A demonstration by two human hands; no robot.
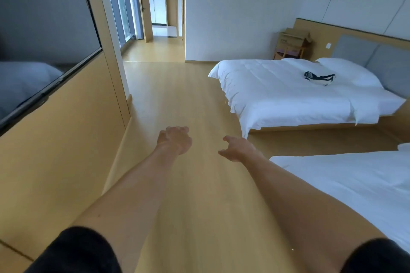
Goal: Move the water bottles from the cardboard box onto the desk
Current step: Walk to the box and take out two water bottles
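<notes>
I see both arms stretched out over the wooden floor, the left hand and right hand relaxed and holding nothing. The cardboard box sits on a chair in the far corner, beyond the bed; I cannot see any bottles.

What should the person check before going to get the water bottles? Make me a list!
1. Left hand free: ok, fingers relaxed and holding nothing.
2. Right hand free: ok, it holds nothing.
3. Cardboard box found: ok, an open one sits on a small wooden stand in the far corner by the far bed.
4. Water bottles seen: cannot tell, the box is too far to see inside.
5. Path open: ok, the wooden floor towards the box shows nothing in the way.
6. Desk found: cannot tell, none shows in this view.
</notes>
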